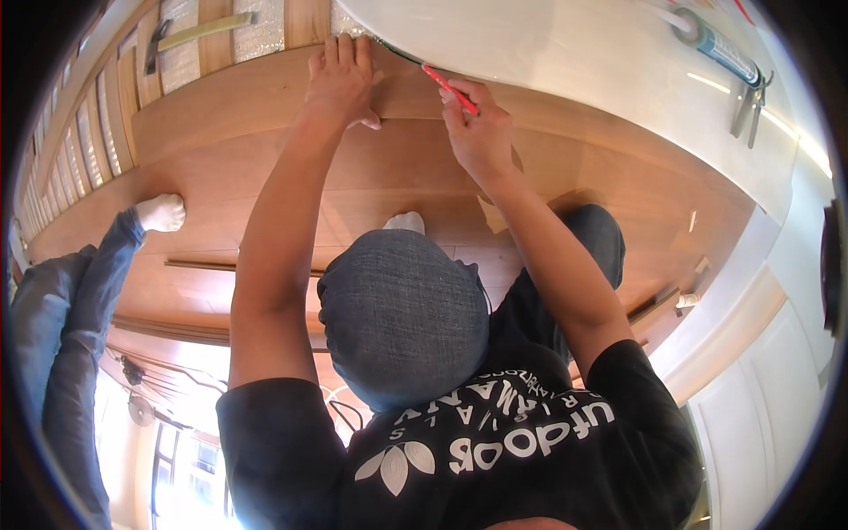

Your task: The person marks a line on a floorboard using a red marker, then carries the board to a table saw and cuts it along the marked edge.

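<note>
My left hand (340,84) lies on a wooden plank (221,84) at the top middle, fingers stretched over its far edge and thumb spread below. My right hand (479,137), to its right, grips a red pencil-like tool (446,84), whose tip is at the dark seam where the plank meets a curved white surface (565,44). The plank lies along wooden flooring (397,159), beside exposed battens (216,62) with silvery sheeting between them. My denim-covered knee is bent in the middle of the view.
A hammer (199,31) lies on the battens. A caulking gun with a blue tube (720,53) is on the white surface at upper right. Another person's legs (71,318) and socked foot (162,212) are at left. Loose strips (203,265) lie on the floor.
</note>
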`<state>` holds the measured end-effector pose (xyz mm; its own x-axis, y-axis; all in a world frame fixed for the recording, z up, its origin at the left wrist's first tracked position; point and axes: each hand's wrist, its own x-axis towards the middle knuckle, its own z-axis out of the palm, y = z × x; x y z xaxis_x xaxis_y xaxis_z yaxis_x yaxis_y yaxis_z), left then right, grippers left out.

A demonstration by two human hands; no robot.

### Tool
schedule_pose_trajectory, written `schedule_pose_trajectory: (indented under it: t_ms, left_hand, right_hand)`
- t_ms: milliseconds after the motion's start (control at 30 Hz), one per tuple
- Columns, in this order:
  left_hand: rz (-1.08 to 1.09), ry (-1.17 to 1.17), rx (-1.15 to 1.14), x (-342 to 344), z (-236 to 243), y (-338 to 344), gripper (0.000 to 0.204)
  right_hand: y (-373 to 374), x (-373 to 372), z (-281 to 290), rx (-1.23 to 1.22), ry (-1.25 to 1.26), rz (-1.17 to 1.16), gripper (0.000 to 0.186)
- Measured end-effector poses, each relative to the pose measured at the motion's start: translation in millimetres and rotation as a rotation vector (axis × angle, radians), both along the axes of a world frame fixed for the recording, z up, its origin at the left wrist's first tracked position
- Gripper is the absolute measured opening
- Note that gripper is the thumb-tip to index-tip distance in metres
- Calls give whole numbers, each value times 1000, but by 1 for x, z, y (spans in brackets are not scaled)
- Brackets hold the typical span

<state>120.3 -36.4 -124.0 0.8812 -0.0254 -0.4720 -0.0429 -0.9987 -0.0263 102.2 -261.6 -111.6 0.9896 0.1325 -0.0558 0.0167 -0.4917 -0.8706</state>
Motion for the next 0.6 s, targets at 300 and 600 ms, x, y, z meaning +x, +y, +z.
schedule_pose_trajectory:
  t_ms: [300, 600]
  left_hand:
    - [2, -14, -38, 0, -1, 1, 135]
    - [7, -26, -30, 0, -2, 0, 133]
  right_hand:
    - [2, 2, -4, -42, 14, 51, 17]
    - [6, 0, -4, 73, 31, -16, 17]
